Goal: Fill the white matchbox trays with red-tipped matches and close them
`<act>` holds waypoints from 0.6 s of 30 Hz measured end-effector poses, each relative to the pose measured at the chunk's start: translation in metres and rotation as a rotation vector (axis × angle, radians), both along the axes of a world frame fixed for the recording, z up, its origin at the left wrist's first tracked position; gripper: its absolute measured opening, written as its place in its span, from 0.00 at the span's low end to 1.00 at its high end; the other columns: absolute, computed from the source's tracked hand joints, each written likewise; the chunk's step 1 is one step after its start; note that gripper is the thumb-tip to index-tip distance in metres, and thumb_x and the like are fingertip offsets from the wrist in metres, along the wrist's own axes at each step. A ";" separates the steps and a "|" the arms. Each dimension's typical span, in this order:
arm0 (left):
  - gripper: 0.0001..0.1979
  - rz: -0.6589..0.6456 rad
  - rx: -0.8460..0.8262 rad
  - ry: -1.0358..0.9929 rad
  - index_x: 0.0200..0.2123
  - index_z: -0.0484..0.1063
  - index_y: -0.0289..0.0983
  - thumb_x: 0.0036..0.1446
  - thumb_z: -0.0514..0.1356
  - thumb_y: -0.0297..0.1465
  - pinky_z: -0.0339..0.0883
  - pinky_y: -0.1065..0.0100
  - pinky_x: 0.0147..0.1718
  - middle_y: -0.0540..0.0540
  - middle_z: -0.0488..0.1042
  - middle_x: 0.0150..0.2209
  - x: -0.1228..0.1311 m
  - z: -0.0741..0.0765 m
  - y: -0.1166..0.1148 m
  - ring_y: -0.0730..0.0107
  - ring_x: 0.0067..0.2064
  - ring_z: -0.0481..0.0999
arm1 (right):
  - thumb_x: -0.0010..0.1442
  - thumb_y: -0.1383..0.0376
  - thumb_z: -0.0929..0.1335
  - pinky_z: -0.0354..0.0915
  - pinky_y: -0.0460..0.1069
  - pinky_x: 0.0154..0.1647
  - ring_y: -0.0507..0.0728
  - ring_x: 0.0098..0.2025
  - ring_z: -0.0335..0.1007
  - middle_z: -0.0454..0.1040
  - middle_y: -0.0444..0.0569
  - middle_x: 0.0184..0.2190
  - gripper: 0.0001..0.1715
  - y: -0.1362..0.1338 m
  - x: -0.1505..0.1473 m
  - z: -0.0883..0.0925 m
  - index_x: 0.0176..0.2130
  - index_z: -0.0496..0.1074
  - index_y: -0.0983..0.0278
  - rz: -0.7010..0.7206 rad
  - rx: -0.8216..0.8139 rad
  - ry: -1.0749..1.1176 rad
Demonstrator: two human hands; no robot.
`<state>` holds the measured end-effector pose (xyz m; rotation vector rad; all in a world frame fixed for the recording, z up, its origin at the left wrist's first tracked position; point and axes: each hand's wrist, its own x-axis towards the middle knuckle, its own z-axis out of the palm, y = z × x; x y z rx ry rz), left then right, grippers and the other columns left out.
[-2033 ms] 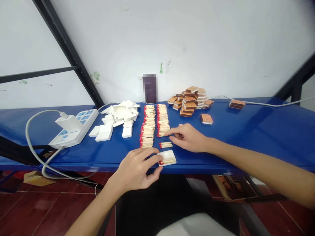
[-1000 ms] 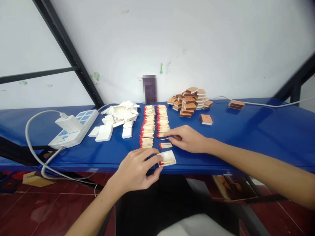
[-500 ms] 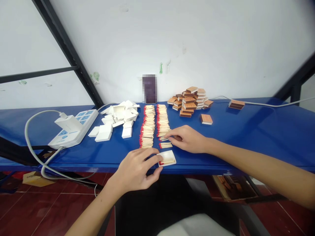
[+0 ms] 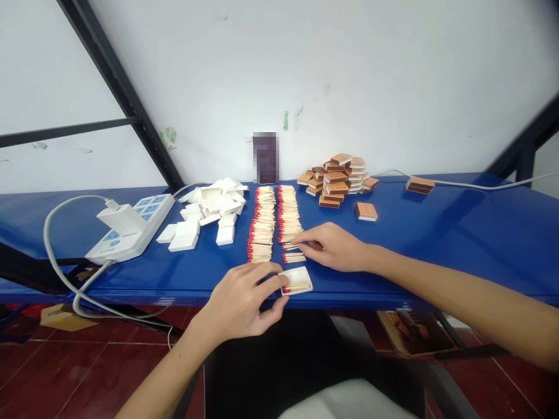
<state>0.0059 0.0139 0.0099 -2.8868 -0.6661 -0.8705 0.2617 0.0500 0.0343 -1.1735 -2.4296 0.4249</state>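
Observation:
My left hand (image 4: pixel 242 299) grips a small white matchbox tray (image 4: pixel 299 280) at the table's near edge; a few red-tipped matches lie in it. My right hand (image 4: pixel 334 246) rests on the blue table (image 4: pixel 437 233), its forefinger and thumb touching matches at the near end of the right row of matches (image 4: pixel 288 212). A small loose bunch of matches (image 4: pixel 294 257) lies just under those fingertips, between the row and the tray. A second row of matches (image 4: pixel 262 224) runs beside the first, to the left.
A heap of white empty trays (image 4: pixel 209 210) lies left of the rows, and a white power strip with a plugged adapter (image 4: pixel 126 227) further left. Brown matchbox sleeves are piled (image 4: pixel 337 179) behind, with a single one (image 4: pixel 366 211) and a pair (image 4: pixel 420 185) to the right.
My right fingertips have drawn a few more matches from the right row down to the loose bunch. The left hand and the tray have stayed put.

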 end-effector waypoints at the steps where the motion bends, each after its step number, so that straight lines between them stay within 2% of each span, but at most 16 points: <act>1: 0.10 0.000 0.001 0.000 0.46 0.73 0.39 0.61 0.59 0.30 0.75 0.62 0.40 0.45 0.78 0.45 0.000 0.000 0.000 0.61 0.44 0.80 | 0.63 0.67 0.65 0.54 0.46 0.30 0.50 0.25 0.65 0.77 0.45 0.26 0.16 0.000 0.000 0.000 0.46 0.81 0.64 0.003 -0.002 0.009; 5: 0.10 -0.001 0.004 -0.002 0.46 0.73 0.39 0.61 0.59 0.29 0.74 0.62 0.39 0.45 0.78 0.45 0.001 0.001 0.000 0.62 0.43 0.80 | 0.63 0.67 0.65 0.55 0.46 0.30 0.50 0.26 0.66 0.77 0.45 0.27 0.15 0.002 0.000 -0.001 0.45 0.81 0.64 -0.020 0.002 0.017; 11: 0.09 -0.008 -0.007 -0.001 0.45 0.73 0.39 0.61 0.59 0.29 0.74 0.63 0.38 0.45 0.78 0.44 0.000 0.001 0.000 0.62 0.42 0.80 | 0.63 0.65 0.66 0.52 0.45 0.29 0.49 0.23 0.60 0.71 0.41 0.21 0.13 0.004 0.000 -0.004 0.42 0.80 0.64 -0.041 -0.001 0.005; 18: 0.09 -0.004 -0.010 0.010 0.45 0.73 0.39 0.61 0.59 0.29 0.74 0.63 0.39 0.45 0.78 0.44 0.000 0.002 -0.001 0.62 0.42 0.80 | 0.60 0.67 0.66 0.51 0.46 0.29 0.49 0.23 0.58 0.66 0.40 0.20 0.10 0.001 0.000 0.001 0.37 0.79 0.64 -0.100 0.020 -0.028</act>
